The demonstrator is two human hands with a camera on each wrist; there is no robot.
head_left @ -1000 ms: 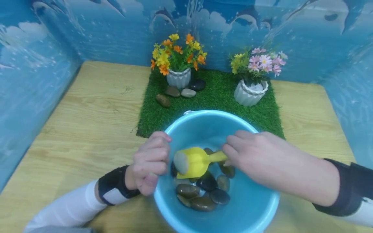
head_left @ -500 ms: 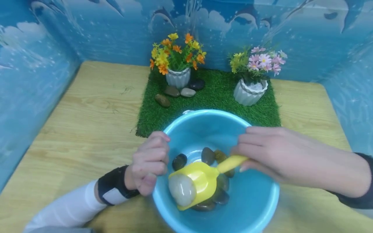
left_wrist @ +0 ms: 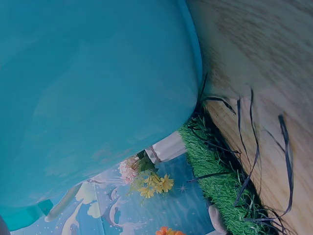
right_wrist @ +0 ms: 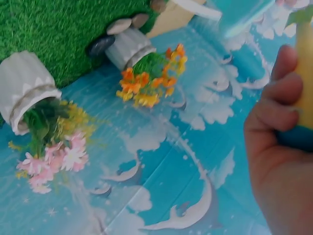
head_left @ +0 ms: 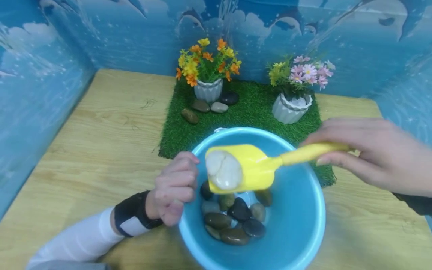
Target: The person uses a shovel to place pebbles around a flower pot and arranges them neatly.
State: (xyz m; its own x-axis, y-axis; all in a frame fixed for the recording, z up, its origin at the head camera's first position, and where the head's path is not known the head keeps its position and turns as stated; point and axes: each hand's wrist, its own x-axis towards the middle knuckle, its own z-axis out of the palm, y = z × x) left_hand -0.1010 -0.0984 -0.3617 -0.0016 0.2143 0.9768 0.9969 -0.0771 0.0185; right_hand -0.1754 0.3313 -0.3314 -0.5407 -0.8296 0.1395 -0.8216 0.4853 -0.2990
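In the head view my right hand grips the handle of a yellow toy shovel, held level over the light blue bucket. One large whitish stone lies in the scoop's front part. Curled fingers of my left hand hold the bucket's left rim. Several dark and brown wet stones lie on the bucket's bottom, partly covered by the scoop. The right wrist view shows the fingers round the yellow handle. Mostly the bucket's outer wall fills the left wrist view.
Behind the bucket lies a green turf mat. On it stand a pot of orange and yellow flowers and a pot of pink flowers. Several stones lie by the left pot. Dolphin-printed sheets surround the wooden table.
The shovel has come up from among the stones, carrying the whitish stone, and my right hand has moved right and away from me. My left hand stays on the rim.
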